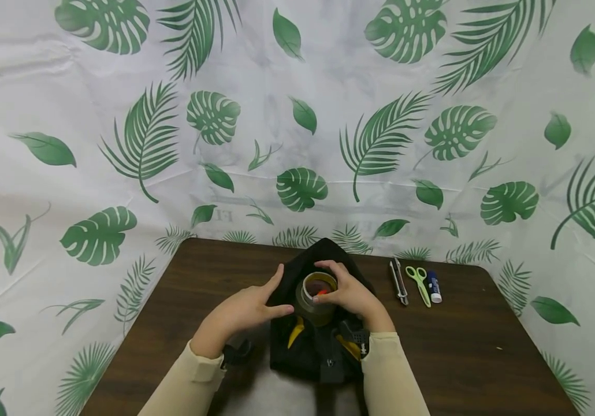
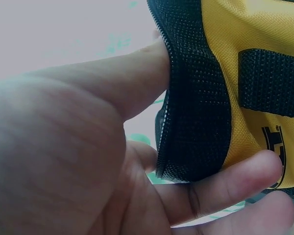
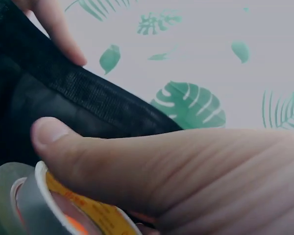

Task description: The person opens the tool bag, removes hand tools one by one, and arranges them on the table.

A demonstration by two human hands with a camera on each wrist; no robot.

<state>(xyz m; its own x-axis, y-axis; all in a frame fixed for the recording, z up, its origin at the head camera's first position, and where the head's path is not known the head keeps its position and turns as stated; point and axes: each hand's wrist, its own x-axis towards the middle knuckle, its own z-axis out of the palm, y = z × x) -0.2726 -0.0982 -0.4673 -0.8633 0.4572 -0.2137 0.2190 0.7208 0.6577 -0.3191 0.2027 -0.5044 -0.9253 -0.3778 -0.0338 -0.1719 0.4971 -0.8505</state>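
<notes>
A black and yellow zippered tool bag stands on the table with its mouth open. My left hand holds its left rim; in the left wrist view the thumb goes behind the zipper edge while fingers extend along the yellow outside. Over the bag's mouth, my right hand grips a grey tape roll, thumb across its rim. A clear tape roll sits against it. Something orange shows through the grey roll's core. The bag's inside is mostly hidden.
Right of the bag on the brown table lie a utility knife, green-handled scissors and a blue glue stick. A leaf-printed sheet hangs behind the table and along its sides.
</notes>
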